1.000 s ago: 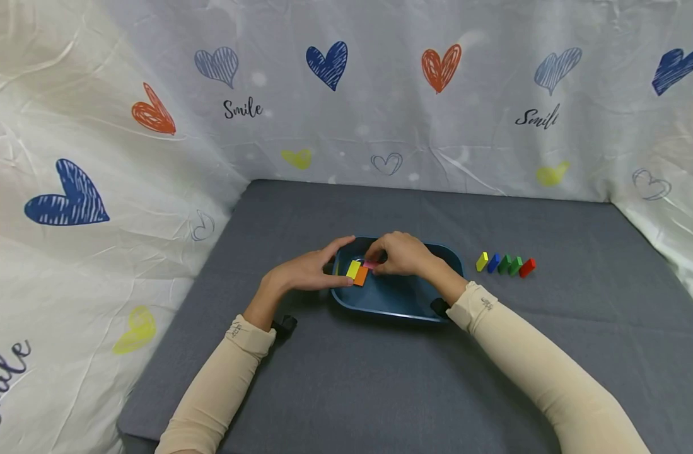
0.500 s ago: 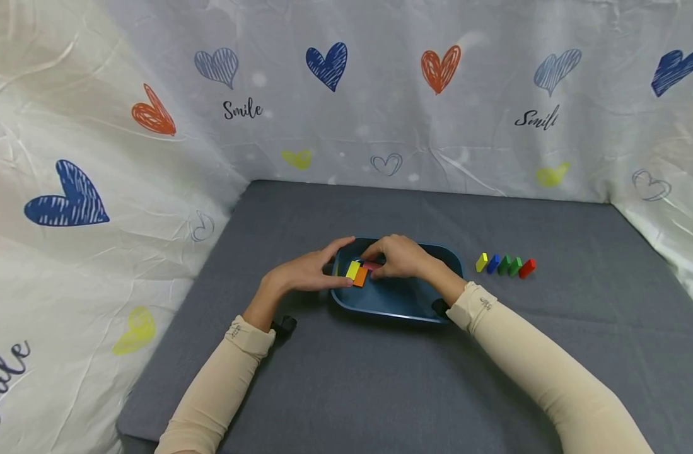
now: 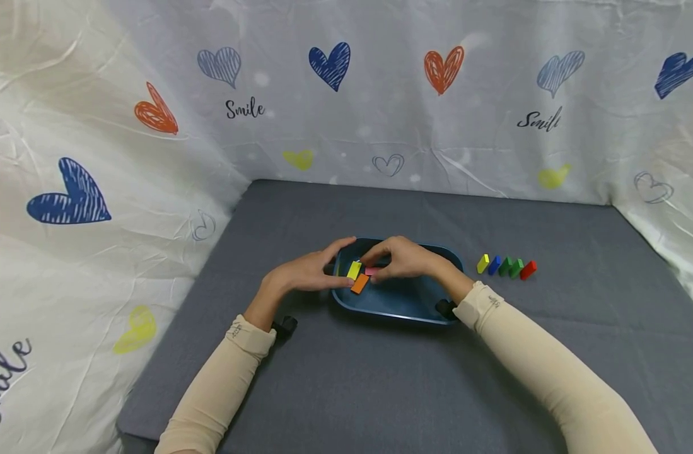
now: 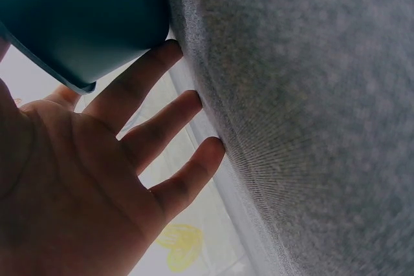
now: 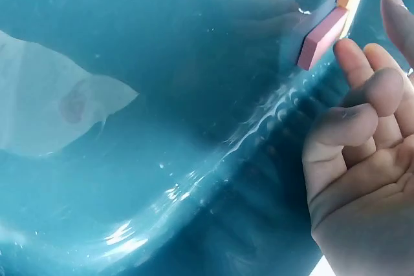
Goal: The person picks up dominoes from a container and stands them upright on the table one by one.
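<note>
A blue-green tray [image 3: 405, 318] lies on the grey cloth. My left hand [image 3: 303, 271] rests at its left end with spread fingers, the thumb by the blocks and the index finger at the far rim. In the left wrist view its straight fingers [image 4: 155, 124] lie beside and below the tray wall. My right hand [image 3: 405, 257] reaches into the tray above a pink block [image 3: 371, 271]. In the right wrist view the thumb and a fingertip are apart, with the pink block just beside the fingertip. A yellow block [image 3: 354, 270] and an orange block [image 3: 360, 284] lie nearby.
To the right of the tray, several small blocks stand in a row, from a yellow one [image 3: 482, 263] to a red one [image 3: 528, 270]. A white curtain [image 3: 380, 94] with printed hearts hangs behind the table and along its sides.
The orange block has turned and shifted nearer, leaving the yellow block's side. The pink block has moved slightly nearer. The left hand keeps its place; the right has barely moved.
</note>
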`<state>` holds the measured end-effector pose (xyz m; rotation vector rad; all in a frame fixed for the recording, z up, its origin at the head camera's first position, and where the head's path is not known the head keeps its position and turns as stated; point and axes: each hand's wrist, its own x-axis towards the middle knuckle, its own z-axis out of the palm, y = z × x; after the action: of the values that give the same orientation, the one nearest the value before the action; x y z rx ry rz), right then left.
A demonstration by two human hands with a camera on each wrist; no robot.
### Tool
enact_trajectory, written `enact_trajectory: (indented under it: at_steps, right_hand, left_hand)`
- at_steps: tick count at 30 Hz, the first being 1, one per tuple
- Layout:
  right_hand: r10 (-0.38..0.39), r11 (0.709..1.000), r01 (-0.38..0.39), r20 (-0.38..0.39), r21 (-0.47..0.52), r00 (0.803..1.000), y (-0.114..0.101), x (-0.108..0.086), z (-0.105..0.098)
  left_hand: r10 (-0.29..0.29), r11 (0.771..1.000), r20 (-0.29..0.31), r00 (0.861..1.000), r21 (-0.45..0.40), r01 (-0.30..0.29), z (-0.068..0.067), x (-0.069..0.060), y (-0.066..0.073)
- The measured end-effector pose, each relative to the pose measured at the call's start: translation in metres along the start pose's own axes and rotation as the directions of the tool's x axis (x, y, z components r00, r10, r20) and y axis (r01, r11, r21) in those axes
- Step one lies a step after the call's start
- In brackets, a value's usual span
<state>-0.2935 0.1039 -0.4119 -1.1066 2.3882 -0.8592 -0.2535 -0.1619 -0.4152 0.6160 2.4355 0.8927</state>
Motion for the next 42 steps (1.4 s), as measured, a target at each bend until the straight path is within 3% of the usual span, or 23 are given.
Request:
enact_trajectory:
  at_steps: [7, 22, 42]
  right_hand:
    - [-0.002, 0.997, 0.001, 0.006, 0.08, 1.0, 0.0017, 0.0006, 0.0003]
    - [-0.021, 1.0, 0.021, 0.016, -0.007, 1.0, 0.0001, 0.0013, 0.0014]
    - [0.012, 0.999, -0.016, 0.083, 0.05, 0.996, 0.0016, -0.0005, 0.0002]
  left_hand:
    - [0.01, 1.0, 0.001, 1.0, -0.001, -0.01, -0.0004, 0.0006, -0.0002]
    - [0.009, 1.0, 0.0, 1.0, 0.005, -0.009, -0.0012, -0.0006, 0.0013]
    - [0.001, 1.0, 0.0, 1.0, 0.014, -0.001, -0.0005, 0.0, -0.0004]
